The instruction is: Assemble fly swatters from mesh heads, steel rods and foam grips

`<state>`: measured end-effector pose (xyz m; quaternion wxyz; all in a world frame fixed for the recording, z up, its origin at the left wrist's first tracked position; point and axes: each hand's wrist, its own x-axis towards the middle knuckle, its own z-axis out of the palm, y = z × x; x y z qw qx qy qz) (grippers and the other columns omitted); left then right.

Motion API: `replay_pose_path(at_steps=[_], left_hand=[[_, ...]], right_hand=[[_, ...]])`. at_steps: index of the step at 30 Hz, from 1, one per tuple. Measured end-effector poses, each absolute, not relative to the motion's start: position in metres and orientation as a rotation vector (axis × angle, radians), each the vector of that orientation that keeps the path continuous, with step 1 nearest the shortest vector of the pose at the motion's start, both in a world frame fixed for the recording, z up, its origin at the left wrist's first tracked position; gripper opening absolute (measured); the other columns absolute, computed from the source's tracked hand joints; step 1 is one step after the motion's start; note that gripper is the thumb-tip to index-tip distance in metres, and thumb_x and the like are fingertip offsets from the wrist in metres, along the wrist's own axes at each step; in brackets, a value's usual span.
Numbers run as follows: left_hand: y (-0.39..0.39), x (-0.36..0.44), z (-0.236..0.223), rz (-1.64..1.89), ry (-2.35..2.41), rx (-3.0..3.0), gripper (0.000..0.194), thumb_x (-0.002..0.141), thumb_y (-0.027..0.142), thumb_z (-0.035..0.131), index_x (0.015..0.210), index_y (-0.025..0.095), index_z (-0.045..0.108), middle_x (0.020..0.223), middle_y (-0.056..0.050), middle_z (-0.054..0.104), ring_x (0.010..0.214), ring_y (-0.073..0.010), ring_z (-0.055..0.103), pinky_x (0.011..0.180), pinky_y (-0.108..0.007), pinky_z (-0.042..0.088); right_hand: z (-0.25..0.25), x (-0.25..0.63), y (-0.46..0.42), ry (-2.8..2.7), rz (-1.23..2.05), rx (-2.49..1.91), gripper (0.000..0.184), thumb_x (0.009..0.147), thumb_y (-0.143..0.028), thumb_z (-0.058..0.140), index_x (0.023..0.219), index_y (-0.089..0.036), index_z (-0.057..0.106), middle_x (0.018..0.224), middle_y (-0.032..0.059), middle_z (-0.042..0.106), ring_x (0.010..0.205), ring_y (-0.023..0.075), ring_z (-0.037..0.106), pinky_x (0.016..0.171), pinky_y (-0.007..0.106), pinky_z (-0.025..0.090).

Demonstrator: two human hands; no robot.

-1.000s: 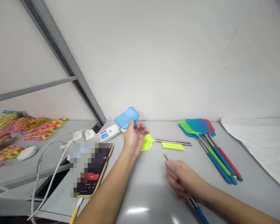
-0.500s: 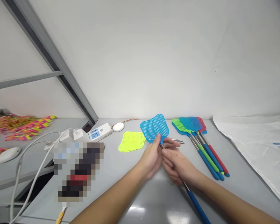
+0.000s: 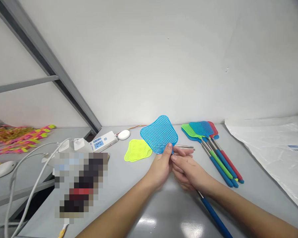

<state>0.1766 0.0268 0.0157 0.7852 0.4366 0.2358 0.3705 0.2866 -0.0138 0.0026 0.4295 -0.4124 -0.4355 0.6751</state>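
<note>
A blue perforated fly swatter head is pinched near its neck by my left hand, the thumb lying on its lower edge. My right hand is wrapped round a metal rod with a blue handle, which slants toward the lower right. The two hands touch, and the rod's upper end meets the head's neck between them; the joint itself is hidden by my fingers. Beyond my left hand lie yellow swatter heads. Loose metal rods lie behind my right hand, partly covered.
Several swatters with blue, green and red handles lie on the right, beside a white plastic sheet. A power strip, a white round device, white cables and a blurred-out phone occupy the left. Colourful strips lie farther left.
My left hand has picked up the blue swatter head and brought it rightward to the rod in my right hand. The view has shifted right, and the head has since risen slightly.
</note>
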Motion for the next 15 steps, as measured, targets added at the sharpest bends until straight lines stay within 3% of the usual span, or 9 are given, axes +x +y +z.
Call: replay_pose_path(at_steps=[6, 9, 12, 15], left_hand=[[0.027, 0.178, 0.014, 0.741, 0.5, 1.057, 0.053, 0.09, 0.059, 0.039, 0.103, 0.019, 0.071, 0.128, -0.009, 0.061, 0.121, -0.0264, 0.054, 0.106, -0.039, 0.036], [0.029, 0.175, 0.016, 0.721, 0.445, 1.034, 0.052, 0.088, 0.061, 0.041, 0.098, 0.02, 0.071, 0.131, -0.008, 0.059, 0.121, -0.0275, 0.053, 0.105, -0.04, 0.037], [0.033, 0.171, 0.017, 0.716, 0.443, 1.006, 0.051, 0.087, 0.061, 0.043, 0.088, 0.018, 0.07, 0.124, -0.011, 0.063, 0.115, -0.0289, 0.057, 0.101, -0.041, 0.04], [0.038, 0.165, 0.019, 0.721, 0.466, 0.99, 0.052, 0.089, 0.058, 0.041, 0.082, 0.015, 0.069, 0.117, -0.013, 0.066, 0.111, -0.0284, 0.059, 0.099, -0.041, 0.042]], right_hand=[[0.01, 0.29, -0.015, -1.117, 1.645, -1.048, 0.032, 0.088, -0.056, 0.047, 0.089, -0.024, 0.043, 0.039, -0.0141, 0.031, 0.027, 0.006, 0.021, 0.027, 0.018, 0.022], [0.012, 0.289, -0.013, -1.116, 1.666, -1.031, 0.032, 0.088, -0.056, 0.047, 0.089, -0.024, 0.042, 0.039, -0.0142, 0.032, 0.027, 0.0056, 0.021, 0.027, 0.017, 0.022], [0.01, 0.289, -0.01, -1.08, 1.766, -0.95, 0.037, 0.09, -0.057, 0.043, 0.078, -0.023, 0.041, 0.039, -0.0116, 0.037, 0.027, 0.0064, 0.029, 0.029, 0.018, 0.03], [0.005, 0.29, -0.01, -1.034, 1.916, -0.86, 0.042, 0.091, -0.059, 0.038, 0.079, -0.02, 0.046, 0.049, -0.006, 0.049, 0.035, 0.0096, 0.045, 0.034, 0.023, 0.043]])
